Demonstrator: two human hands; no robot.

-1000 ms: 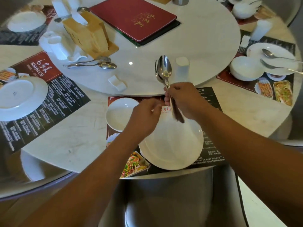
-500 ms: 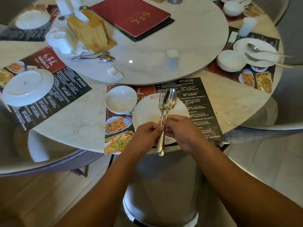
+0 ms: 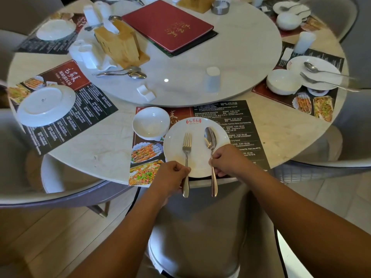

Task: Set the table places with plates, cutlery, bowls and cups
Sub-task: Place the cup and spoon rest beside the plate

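Note:
A white plate (image 3: 197,125) with a red logo lies on the placemat (image 3: 245,125) at the table's near edge. My left hand (image 3: 170,174) pinches the handle of a fork (image 3: 186,143), whose tines lie over the plate's left half. My right hand (image 3: 226,159) pinches the handle of a spoon (image 3: 209,138), its bowl over the plate's right half. Both handles stick out past the plate toward me. A white bowl (image 3: 151,123) stands on the placemat just left of the plate.
On the raised turntable (image 3: 230,47) are a white cup (image 3: 212,78), a chopstick rest (image 3: 146,92), a spare fork and spoon (image 3: 128,72), a wooden tissue box (image 3: 120,45) and a red menu (image 3: 168,25). A plate (image 3: 46,105) lies on the left placemat. The right setting has bowl (image 3: 283,81), plate and cutlery.
The fork and spoon, held together upright above the plate a second ago, have been separated, one in each hand, and lowered side by side over the plate. My view pulled back.

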